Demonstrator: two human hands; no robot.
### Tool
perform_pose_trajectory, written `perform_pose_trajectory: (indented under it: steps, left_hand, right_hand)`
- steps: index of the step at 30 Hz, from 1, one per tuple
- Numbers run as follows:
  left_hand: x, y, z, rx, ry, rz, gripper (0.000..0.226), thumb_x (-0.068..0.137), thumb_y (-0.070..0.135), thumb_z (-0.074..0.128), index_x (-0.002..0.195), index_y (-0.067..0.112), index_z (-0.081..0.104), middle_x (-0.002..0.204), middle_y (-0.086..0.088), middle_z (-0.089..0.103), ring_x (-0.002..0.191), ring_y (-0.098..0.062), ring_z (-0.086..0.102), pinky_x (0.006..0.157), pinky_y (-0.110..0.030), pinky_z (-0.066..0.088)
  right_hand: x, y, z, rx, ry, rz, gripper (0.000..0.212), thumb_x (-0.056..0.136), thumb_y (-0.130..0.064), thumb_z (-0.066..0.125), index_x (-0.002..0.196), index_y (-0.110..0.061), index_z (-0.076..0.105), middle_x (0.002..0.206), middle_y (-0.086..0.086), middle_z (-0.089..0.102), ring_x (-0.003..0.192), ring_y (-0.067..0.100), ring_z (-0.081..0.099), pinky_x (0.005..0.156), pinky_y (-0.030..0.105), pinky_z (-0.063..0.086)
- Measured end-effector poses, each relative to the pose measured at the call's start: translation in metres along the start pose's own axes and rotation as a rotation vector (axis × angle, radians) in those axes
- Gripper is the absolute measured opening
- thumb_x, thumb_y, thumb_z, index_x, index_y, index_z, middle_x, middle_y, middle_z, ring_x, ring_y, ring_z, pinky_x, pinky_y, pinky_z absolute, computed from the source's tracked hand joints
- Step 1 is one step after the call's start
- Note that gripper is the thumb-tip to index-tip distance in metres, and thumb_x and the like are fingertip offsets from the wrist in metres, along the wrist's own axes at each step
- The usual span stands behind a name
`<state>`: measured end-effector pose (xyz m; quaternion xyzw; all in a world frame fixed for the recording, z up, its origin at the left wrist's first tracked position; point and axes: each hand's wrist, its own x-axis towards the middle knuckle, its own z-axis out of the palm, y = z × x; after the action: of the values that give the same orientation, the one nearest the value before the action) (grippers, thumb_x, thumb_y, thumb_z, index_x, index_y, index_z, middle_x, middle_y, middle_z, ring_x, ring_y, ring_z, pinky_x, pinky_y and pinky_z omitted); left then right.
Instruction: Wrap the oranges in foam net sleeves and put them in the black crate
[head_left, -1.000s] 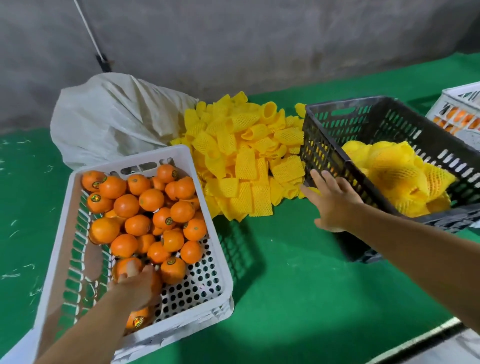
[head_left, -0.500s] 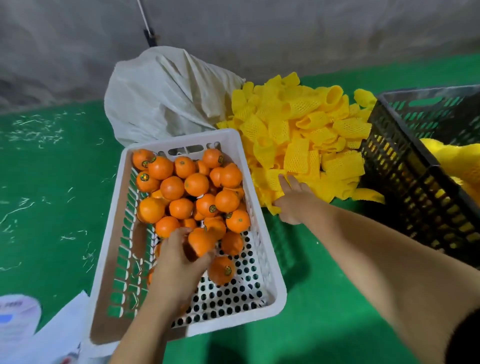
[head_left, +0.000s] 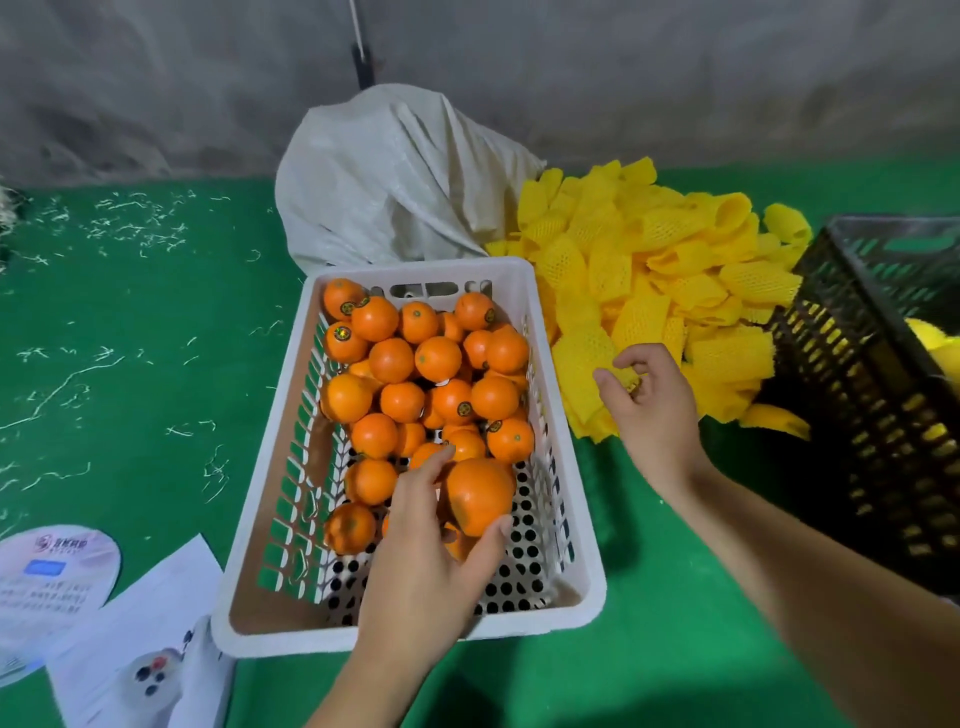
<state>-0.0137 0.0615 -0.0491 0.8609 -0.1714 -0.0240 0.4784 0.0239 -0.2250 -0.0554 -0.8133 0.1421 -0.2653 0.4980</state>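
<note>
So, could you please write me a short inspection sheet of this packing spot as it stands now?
Surface: green mat, strewn with pale fibre scraps.
Job's things: white crate of oranges; heap of yellow foam net sleeves; black crate at right, yellow wrapped fruit inside.
Clutter: white woven sack; printed papers.
Hands: left hand grips an orange above the white crate; right hand pinches a sleeve at the heap's edge.
Cables: nothing seen.
Surroundings: grey wall.
</note>
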Motion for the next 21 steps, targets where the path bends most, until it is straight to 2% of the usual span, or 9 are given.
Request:
perform_pose_trajectory:
  steps: [2,4,6,9,13,15,17,19,21]
  left_hand:
    - [-0.004,0.003,0.0,-0.009,-0.023,0.019,0.063,0.089,0.071,0.063,0.143,0.057,0.034,0.137,0.032,0.043,0.115,0.008,0.057,0.073,-0.01,0.052]
    - [-0.008,0.004,0.0,-0.059,-0.056,0.04,0.061,0.091,0.075,0.056,0.144,0.054,0.036,0.133,0.03,0.049,0.109,0.001,0.062,0.074,-0.016,0.053]
    - [-0.011,0.003,-0.003,-0.118,-0.119,0.059,0.066,0.094,0.079,0.047,0.151,0.046,0.037,0.127,0.024,0.056,0.101,-0.008,0.067,0.076,-0.031,0.059]
    - [-0.012,0.002,-0.008,-0.172,-0.201,0.061,0.069,0.097,0.081,0.037,0.152,0.04,0.038,0.109,0.012,0.062,0.091,-0.018,0.068,0.077,-0.052,0.057]
    - [-0.007,0.006,-0.011,-0.214,-0.213,0.012,0.057,0.097,0.077,0.036,0.147,0.049,0.04,0.107,0.011,0.063,0.092,-0.015,0.068,0.083,-0.044,0.057]
    - [-0.005,0.005,-0.01,-0.232,-0.208,-0.001,0.052,0.098,0.071,0.037,0.145,0.049,0.041,0.106,0.01,0.063,0.094,-0.011,0.07,0.082,-0.038,0.058]
    - [-0.003,0.003,-0.008,-0.274,-0.188,-0.02,0.051,0.098,0.072,0.037,0.143,0.049,0.044,0.107,0.012,0.065,0.091,-0.015,0.072,0.082,-0.042,0.06]
    - [0.0,0.001,-0.005,-0.335,-0.161,-0.051,0.054,0.096,0.078,0.039,0.141,0.049,0.046,0.112,0.012,0.068,0.088,-0.022,0.074,0.082,-0.053,0.062]
    - [0.002,0.0,-0.003,-0.349,-0.143,-0.062,0.059,0.092,0.086,0.041,0.14,0.051,0.046,0.116,0.015,0.068,0.09,-0.023,0.075,0.079,-0.053,0.063]
  right_hand:
    - [-0.026,-0.033,0.004,0.104,-0.002,-0.035,0.014,0.095,-0.041,0.071,0.102,-0.042,0.059,0.078,-0.021,0.06,0.056,0.002,0.047,0.05,0.012,0.033]
    - [-0.053,-0.06,0.014,0.244,-0.078,-0.004,0.017,0.089,-0.045,0.074,0.102,-0.042,0.065,0.092,-0.02,0.069,0.076,-0.001,0.063,0.063,0.008,0.044]
    - [-0.076,-0.076,0.024,0.379,-0.194,0.083,0.022,0.082,-0.045,0.078,0.102,-0.042,0.07,0.103,-0.016,0.074,0.097,0.0,0.068,0.078,0.012,0.051]
    - [-0.098,-0.077,0.03,0.499,-0.291,0.218,0.026,0.083,-0.032,0.085,0.107,-0.035,0.074,0.111,-0.006,0.076,0.108,0.013,0.071,0.084,0.024,0.056]
    - [-0.104,-0.078,0.026,0.66,-0.244,0.362,0.044,0.075,-0.03,0.083,0.118,-0.028,0.072,0.122,0.001,0.075,0.118,0.019,0.069,0.095,0.034,0.057]
    - [-0.103,-0.077,0.024,0.684,-0.332,0.374,0.053,0.074,-0.035,0.087,0.124,-0.032,0.071,0.127,0.001,0.073,0.122,0.018,0.067,0.097,0.034,0.056]
    - [-0.101,-0.073,0.021,0.772,-0.421,0.448,0.065,0.071,-0.041,0.092,0.131,-0.032,0.069,0.13,0.004,0.071,0.124,0.019,0.066,0.101,0.035,0.055]
    - [-0.098,-0.069,0.021,0.846,-0.428,0.517,0.06,0.073,-0.039,0.092,0.129,-0.03,0.072,0.133,0.006,0.07,0.126,0.02,0.065,0.102,0.035,0.054]
    - [-0.099,-0.069,0.026,0.744,-0.402,0.488,0.043,0.082,-0.038,0.083,0.123,-0.033,0.075,0.131,-0.001,0.071,0.124,0.016,0.066,0.097,0.032,0.056]
